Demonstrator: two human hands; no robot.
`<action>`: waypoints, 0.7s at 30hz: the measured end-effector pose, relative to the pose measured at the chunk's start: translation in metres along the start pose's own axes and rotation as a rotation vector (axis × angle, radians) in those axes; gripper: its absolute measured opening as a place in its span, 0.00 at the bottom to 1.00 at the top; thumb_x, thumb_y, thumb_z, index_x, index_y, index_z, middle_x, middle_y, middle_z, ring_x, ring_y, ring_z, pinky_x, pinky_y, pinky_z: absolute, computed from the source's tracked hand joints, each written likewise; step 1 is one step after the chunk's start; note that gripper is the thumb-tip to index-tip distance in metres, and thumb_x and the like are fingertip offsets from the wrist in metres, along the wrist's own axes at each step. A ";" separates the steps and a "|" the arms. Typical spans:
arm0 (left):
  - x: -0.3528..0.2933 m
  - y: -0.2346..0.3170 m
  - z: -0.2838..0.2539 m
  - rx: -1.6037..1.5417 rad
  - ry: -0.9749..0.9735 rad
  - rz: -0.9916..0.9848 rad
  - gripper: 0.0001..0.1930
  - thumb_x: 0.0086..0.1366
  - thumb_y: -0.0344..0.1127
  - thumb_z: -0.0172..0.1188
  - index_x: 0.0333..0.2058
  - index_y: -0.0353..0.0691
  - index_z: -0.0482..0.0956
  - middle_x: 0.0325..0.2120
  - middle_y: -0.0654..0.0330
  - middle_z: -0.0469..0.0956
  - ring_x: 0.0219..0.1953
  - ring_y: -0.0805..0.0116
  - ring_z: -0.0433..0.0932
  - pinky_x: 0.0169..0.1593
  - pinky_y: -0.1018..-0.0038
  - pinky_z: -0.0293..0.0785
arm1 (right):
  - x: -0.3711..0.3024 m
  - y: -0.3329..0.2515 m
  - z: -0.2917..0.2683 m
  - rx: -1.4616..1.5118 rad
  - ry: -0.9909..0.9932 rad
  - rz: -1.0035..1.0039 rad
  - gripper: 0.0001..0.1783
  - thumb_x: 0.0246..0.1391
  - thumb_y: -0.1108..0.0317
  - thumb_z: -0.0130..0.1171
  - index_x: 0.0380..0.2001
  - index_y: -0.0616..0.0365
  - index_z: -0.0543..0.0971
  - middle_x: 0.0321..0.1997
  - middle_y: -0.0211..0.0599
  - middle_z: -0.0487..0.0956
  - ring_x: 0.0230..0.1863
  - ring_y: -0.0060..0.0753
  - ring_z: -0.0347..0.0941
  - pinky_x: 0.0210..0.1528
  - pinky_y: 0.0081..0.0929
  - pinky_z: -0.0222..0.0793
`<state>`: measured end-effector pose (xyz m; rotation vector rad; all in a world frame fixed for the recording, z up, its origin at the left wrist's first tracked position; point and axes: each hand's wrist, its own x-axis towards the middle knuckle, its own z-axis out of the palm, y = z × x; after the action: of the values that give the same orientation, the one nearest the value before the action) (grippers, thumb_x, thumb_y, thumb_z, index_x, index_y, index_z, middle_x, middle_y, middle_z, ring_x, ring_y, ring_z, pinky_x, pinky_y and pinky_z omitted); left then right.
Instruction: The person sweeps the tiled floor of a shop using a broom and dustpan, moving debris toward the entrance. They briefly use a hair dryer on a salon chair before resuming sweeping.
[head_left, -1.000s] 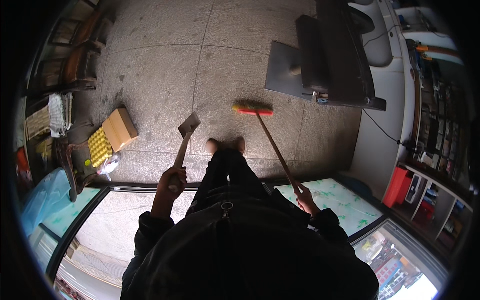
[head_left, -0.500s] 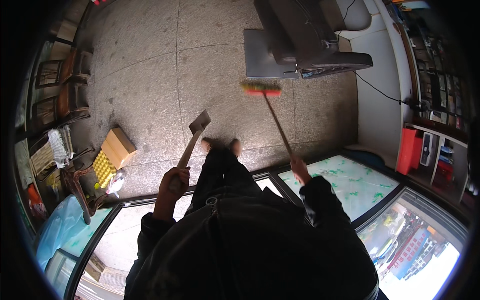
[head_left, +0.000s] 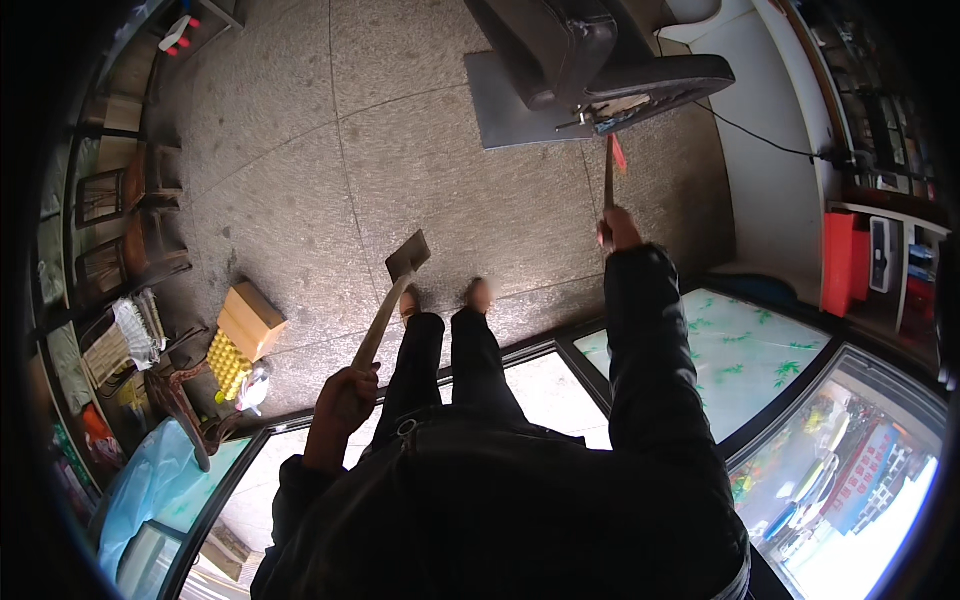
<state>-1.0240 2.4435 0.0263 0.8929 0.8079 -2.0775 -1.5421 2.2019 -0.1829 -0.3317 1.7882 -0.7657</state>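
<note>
I stand on a grey stone floor [head_left: 300, 180] in dark clothes. My left hand [head_left: 345, 400] grips the wooden handle of a dustpan [head_left: 406, 260], whose metal scoop hangs just above the floor in front of my feet. My right hand [head_left: 618, 230] is stretched forward and holds the wooden stick of a broom [head_left: 610, 165]. The red broom head reaches under a dark seat on a grey base [head_left: 520, 100] and is mostly hidden there.
Glass-topped display counters [head_left: 740, 340] run behind and beside me. A brown cardboard box [head_left: 252, 318] and a yellow egg tray [head_left: 226, 362] lie at the left near wooden stools [head_left: 120, 200]. A white wall with a cable and red shelves [head_left: 850, 260] stand at the right.
My right arm has pushed the broom forward and to the right, so its head went from the open floor to under the seat. The dustpan stayed in my left hand.
</note>
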 end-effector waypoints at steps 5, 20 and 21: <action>-0.024 0.009 -0.024 -0.068 0.053 -0.030 0.16 0.52 0.23 0.49 0.40 0.27 0.60 0.23 0.61 0.66 0.21 0.78 0.66 0.24 0.85 0.66 | -0.054 0.072 0.075 -0.674 -0.162 -0.277 0.16 0.46 0.70 0.43 0.42 0.53 0.67 0.14 0.44 0.69 0.15 0.40 0.69 0.13 0.38 0.63; -0.117 0.123 -0.171 0.307 -0.043 -0.008 0.12 0.53 0.27 0.51 0.36 0.28 0.64 0.22 0.62 0.68 0.22 0.78 0.69 0.26 0.86 0.69 | -0.488 0.253 0.068 -0.662 -0.135 0.299 0.25 0.54 0.63 0.46 0.57 0.39 0.60 0.09 0.25 0.63 0.05 0.18 0.56 0.05 0.20 0.53; -0.123 0.128 -0.169 0.286 0.008 -0.014 0.12 0.53 0.27 0.51 0.36 0.28 0.64 0.22 0.62 0.68 0.22 0.77 0.69 0.26 0.85 0.69 | -0.494 0.246 0.075 -0.654 -0.124 0.292 0.25 0.54 0.63 0.46 0.57 0.39 0.60 0.09 0.26 0.63 0.05 0.19 0.56 0.05 0.21 0.54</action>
<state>-0.8039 2.5475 -0.0049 1.0498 0.5283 -2.2385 -1.2632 2.6431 0.0122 -0.5158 1.8753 0.0629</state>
